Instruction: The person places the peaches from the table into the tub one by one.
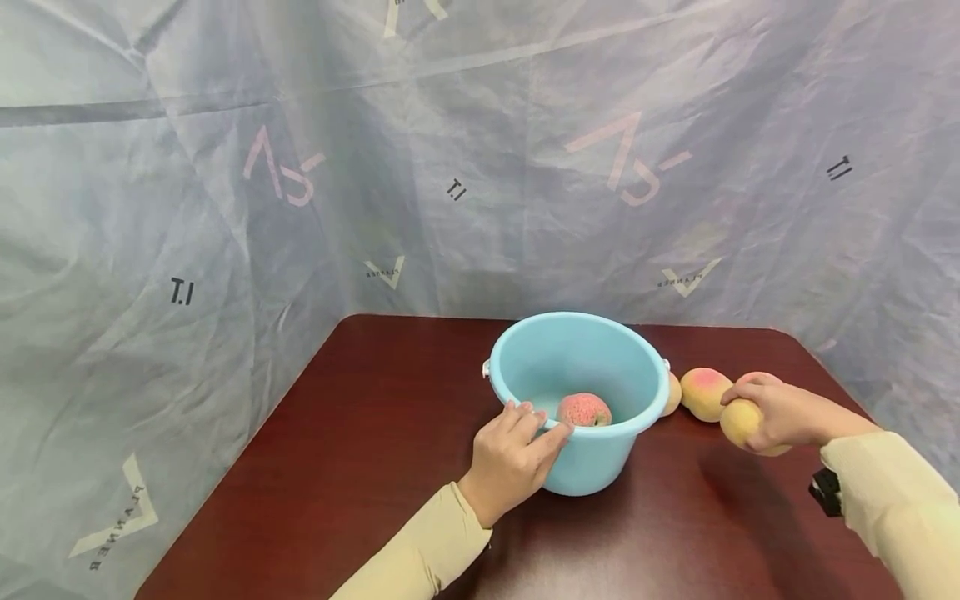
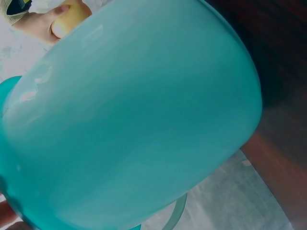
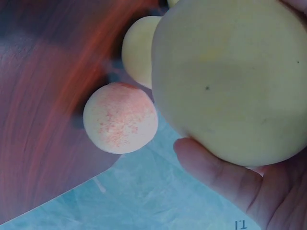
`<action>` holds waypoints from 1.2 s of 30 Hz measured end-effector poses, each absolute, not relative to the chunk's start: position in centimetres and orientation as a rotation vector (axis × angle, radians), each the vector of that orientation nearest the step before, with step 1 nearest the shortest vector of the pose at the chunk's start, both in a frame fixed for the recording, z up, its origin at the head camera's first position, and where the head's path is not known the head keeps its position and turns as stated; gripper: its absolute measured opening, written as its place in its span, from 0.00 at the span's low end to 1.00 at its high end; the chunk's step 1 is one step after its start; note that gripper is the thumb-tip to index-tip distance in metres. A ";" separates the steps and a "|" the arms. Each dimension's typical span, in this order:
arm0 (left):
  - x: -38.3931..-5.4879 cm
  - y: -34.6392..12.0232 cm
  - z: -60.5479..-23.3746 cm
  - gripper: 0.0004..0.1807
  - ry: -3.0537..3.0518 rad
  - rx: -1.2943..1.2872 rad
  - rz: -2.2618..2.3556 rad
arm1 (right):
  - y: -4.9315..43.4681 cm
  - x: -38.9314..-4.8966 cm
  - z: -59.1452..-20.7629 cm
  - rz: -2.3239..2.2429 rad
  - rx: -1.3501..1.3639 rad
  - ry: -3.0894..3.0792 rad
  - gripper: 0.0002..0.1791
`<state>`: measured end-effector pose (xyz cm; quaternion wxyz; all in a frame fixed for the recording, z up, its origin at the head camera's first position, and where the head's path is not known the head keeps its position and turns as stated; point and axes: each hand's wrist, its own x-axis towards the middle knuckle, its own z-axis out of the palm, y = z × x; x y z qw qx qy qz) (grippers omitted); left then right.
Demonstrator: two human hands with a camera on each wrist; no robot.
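Note:
A light blue bucket (image 1: 588,458) stands on the table, with a red, speckled peach-like fruit (image 1: 583,409) inside it. My left hand (image 1: 513,458) grips the bucket's near rim, fingers bent over the edge. To the right of the bucket, my right hand (image 1: 787,412) holds a yellow peach (image 1: 741,422) above the table. That peach (image 3: 230,81) fills much of the right wrist view, with the thumb (image 3: 216,167) against its side. Most of the other fingers are hidden there.
Beside the bucket lie a yellow-pink peach (image 1: 705,393) and a partly hidden peach (image 1: 670,396). Another pinkish peach (image 1: 759,378) shows behind my right hand. The dark red table (image 1: 360,450) meets a grey printed cloth (image 1: 480,167) at the back and sides.

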<state>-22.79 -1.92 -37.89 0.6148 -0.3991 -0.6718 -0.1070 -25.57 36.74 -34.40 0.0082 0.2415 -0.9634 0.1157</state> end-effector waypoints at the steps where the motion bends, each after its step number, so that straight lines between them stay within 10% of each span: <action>1: -22.7 -2.0 -38.0 0.13 -1.549 -0.917 -0.248 | 36.6 -25.7 -34.4 0.368 0.753 -3.025 0.28; 36: -22.7 -2.0 -38.0 0.14 -1.538 -0.933 -0.187 | 34.6 -25.1 -36.0 0.420 0.679 -2.552 0.31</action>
